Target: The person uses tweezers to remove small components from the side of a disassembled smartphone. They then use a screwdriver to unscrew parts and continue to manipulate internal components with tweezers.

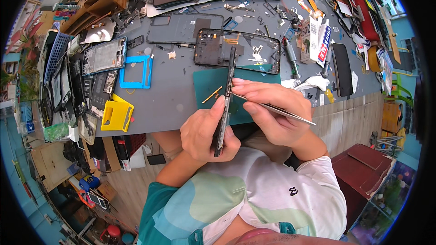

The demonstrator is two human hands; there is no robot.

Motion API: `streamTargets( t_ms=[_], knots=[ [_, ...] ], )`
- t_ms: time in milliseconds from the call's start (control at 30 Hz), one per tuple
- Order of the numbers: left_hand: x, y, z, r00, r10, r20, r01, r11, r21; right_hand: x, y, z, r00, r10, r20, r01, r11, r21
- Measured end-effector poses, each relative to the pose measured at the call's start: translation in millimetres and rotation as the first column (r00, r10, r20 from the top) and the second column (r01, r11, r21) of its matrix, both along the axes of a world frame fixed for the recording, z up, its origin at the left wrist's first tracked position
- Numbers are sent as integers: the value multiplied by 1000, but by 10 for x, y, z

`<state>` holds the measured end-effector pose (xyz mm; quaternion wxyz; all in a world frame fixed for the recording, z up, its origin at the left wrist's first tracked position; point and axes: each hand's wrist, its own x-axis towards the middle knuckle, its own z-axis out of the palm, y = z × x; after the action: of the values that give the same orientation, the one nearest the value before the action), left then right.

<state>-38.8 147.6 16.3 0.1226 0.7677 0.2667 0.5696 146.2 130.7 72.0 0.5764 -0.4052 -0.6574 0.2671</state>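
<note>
The table (170, 109) carries a teal mat (206, 79), probably there to shield it. Above the mat, the left hand (200, 129) holds the phone (225, 109) on edge, fingers closed around its lower part, seemingly turning one face toward the tweezers (290, 115). The right hand's (287, 100) fingers pinch these nearly together, tip at the phone; contact is unclear. A gold strip (212, 95) lies on the mat.

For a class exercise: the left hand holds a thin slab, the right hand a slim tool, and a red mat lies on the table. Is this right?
The colour is wrong: the head view shows a green mat on the table. The left hand holds the slab, the right hand the tool.
</note>
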Motion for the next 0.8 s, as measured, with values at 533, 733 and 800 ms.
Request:
streamTargets(
  t_ms=[533,733,800],
  knots=[
    [-22,14,-5,999,-37,-26,37,999,-12,25,34,-54,999,33,9,-34,998,50],
    [2,30,-9,1000,-22,14,22,1000,2,14,36,-50,1000,20,11,-20,998,62],
    [8,35,-12,1000,-24,15,24,1000,3,15,37,-52,1000,12,14,-13,998,64]
  ],
)
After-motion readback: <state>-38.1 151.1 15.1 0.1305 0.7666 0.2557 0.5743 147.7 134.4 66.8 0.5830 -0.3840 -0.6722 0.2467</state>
